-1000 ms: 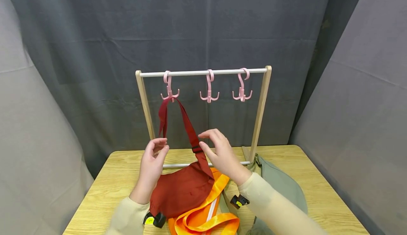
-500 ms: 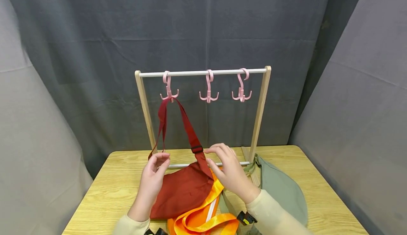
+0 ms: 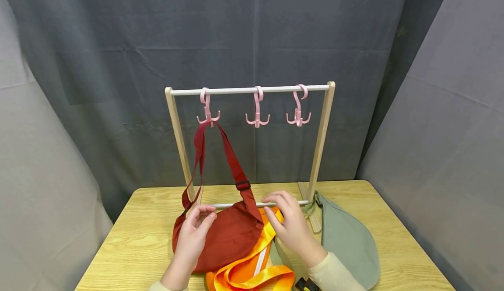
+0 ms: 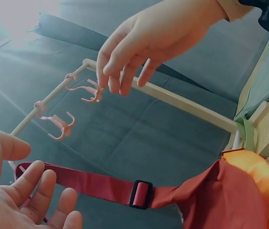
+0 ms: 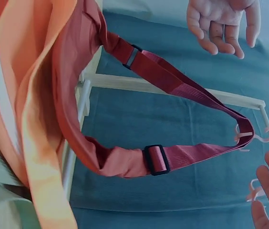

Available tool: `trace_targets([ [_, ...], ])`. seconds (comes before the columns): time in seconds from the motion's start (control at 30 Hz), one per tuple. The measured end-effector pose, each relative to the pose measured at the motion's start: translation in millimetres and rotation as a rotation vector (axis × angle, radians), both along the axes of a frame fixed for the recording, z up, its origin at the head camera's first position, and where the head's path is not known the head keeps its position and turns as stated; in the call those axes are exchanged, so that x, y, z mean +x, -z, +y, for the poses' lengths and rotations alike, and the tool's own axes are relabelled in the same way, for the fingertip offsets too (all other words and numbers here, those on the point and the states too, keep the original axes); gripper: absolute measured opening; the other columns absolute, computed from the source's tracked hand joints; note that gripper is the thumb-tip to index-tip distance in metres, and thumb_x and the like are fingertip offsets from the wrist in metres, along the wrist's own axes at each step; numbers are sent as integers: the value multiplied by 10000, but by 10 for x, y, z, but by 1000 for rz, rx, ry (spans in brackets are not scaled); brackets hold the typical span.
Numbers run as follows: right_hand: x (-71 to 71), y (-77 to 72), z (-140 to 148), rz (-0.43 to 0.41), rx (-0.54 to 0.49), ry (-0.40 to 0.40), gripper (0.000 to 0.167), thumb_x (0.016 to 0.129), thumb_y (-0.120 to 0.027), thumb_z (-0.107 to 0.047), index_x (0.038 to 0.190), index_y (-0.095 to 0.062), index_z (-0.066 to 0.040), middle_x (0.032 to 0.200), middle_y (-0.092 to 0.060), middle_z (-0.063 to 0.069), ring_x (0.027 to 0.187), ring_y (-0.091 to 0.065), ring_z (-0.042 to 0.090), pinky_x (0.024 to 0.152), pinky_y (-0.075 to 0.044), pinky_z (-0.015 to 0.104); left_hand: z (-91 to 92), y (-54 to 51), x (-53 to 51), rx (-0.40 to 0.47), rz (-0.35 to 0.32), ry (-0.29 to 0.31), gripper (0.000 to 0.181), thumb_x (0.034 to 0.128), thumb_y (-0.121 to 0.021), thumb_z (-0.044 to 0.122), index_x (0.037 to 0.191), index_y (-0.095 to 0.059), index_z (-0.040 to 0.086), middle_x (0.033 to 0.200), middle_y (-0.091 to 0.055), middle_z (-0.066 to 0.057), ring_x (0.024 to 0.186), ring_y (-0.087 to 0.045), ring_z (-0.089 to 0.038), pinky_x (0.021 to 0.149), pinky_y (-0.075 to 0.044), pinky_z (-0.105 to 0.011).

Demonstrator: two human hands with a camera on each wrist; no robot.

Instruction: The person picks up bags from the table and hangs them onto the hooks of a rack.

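A dark red bag [image 3: 230, 238] hangs by its strap [image 3: 234, 159] from the left pink hook [image 3: 208, 111]; its body slumps low, against an orange bag [image 3: 256, 278]. My left hand [image 3: 190, 240] is over the red bag's left part, fingers loosely bent, holding nothing. To the right of that bag, my right hand [image 3: 293, 229] hovers near the orange strap, thumb and fingers apart. In the right wrist view, the looped strap [image 5: 182, 90] and its black buckle [image 5: 157, 160] show, with both hands away from them.
A wooden rack [image 3: 324, 133] with a white bar [image 3: 236, 91] stands at the table's back. The middle hook [image 3: 257, 111] and right hook [image 3: 298, 111] hang bare. A grey-green bag [image 3: 348, 243] lies right on the wooden table [image 3: 401, 247].
Both hands have come down and towards me, away from the strap; the right also shifted rightward. The red bag's left strap end has dropped into view, while its loop stays on the hook.
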State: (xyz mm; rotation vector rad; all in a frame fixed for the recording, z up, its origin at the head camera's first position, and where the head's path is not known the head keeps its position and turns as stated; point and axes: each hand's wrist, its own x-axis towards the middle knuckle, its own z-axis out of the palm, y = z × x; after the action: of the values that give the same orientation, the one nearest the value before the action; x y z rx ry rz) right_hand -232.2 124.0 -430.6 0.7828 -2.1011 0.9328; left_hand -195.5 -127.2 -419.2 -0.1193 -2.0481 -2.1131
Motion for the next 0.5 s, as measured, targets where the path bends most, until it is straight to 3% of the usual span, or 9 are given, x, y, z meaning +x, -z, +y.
trace_targets([
  [0.3,61,178,8,-49,-20,-9,206,941,-718,-51,1122,-694,-148,1132,-651,-17,1066,-617,187,940,-479,416,140,118,45,7,-58,20,210,1022,-603,58,1187,-597,-72,1020,-634,20,973,-632,-63,932,-491,-193],
  [0.5,120,277,-9,-127,-9,-14,222,975,-700,-106,1136,-673,-256,1154,-632,-84,1099,-593,138,957,-488,402,229,258,46,-6,-74,38,226,1018,-609,58,1191,-592,-86,1026,-631,6,974,-624,-75,928,-487,-190],
])
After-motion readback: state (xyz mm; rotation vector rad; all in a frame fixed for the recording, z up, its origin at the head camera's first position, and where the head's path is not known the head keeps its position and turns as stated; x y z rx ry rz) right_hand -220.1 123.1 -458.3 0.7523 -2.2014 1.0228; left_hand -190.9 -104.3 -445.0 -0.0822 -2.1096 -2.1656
